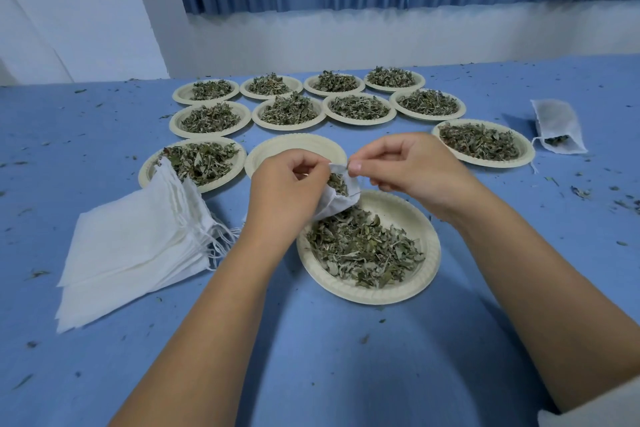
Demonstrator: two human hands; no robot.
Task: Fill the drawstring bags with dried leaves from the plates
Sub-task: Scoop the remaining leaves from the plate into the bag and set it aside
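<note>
A small white drawstring bag hangs over the near cream plate, which holds a heap of dried leaves. Green leaves show inside the bag's mouth. My left hand grips the bag's left side. My right hand pinches the bag's top edge between thumb and finger. A fanned stack of flat white bags lies to the left, its strings trailing toward my left wrist.
An empty plate sits just behind my hands. Several plates of leaves fill the table's middle and back, one more at the right. A filled bag lies far right. Leaf crumbs dot the blue table.
</note>
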